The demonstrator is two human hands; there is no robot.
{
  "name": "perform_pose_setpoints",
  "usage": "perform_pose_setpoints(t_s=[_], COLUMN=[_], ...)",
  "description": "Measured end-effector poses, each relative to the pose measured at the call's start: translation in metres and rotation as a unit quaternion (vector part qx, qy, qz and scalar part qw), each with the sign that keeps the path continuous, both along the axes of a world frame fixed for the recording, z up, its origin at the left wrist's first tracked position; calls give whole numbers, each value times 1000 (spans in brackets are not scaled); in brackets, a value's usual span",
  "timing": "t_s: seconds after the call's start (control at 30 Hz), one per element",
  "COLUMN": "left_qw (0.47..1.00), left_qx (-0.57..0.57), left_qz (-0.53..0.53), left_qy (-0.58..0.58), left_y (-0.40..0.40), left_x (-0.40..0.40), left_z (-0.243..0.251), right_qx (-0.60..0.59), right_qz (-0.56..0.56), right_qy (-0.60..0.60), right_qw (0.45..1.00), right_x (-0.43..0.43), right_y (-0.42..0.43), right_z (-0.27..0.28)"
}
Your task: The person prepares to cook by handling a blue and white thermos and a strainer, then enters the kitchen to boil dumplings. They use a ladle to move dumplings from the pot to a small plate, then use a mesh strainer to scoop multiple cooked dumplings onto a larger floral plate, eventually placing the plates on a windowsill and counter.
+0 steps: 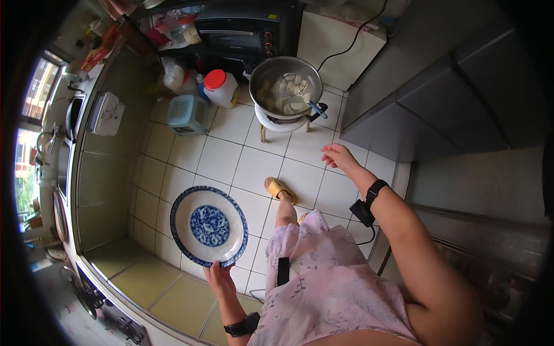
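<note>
My left hand (pixel 221 280) grips the near rim of a blue-and-white ceramic plate (pixel 181 229), thumb on top. The plate has a dark blue patterned border and a floral medallion, and nothing lies on it. My right hand (pixel 339 156) hangs in the air with loosely curled fingers and holds nothing. Ahead of it a metal wok (pixel 264 82) rests on a round white stool (pixel 281 125). Pale pieces sit in liquid in the wok. A wire skimmer with a blue handle (pixel 318 109) leans in there, its handle over the near rim.
A light-blue plastic stool (pixel 188 113) and a white tub with a red lid (pixel 221 91) stand on the tiled floor (pixel 216 153). Behind is a black toaster oven (pixel 231 36). A counter with a gas stove (pixel 97 302) runs along the left; grey cabinet-like panels (pixel 433 104) flank the right.
</note>
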State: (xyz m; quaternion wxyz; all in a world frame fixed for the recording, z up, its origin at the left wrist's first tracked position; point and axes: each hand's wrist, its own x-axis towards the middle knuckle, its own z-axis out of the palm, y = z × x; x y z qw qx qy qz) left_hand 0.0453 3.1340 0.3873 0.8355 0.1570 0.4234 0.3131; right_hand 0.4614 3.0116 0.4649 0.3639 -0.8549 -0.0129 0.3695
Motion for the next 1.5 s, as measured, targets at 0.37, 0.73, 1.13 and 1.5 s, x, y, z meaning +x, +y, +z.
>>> perform_pose_setpoints(t_s=[0.37, 0.73, 1.13, 1.5], left_qw=[998, 991, 986, 988], left_qx=[-33, -64, -36, -39], left_qz=[-49, -98, -93, -107], left_qy=[23, 57, 131, 109], left_y=[107, 52, -53, -93], left_x=[180, 236, 284, 304], left_z=[-56, -141, -229, -248], right_qx=[-216, -398, -353, -373], right_qz=[230, 245, 380, 236], right_qy=[-385, -303, -452, -286], right_qw=[867, 831, 726, 850], right_x=[127, 246, 370, 350], right_y=[14, 23, -14, -90], right_z=[-97, -203, -240, -268])
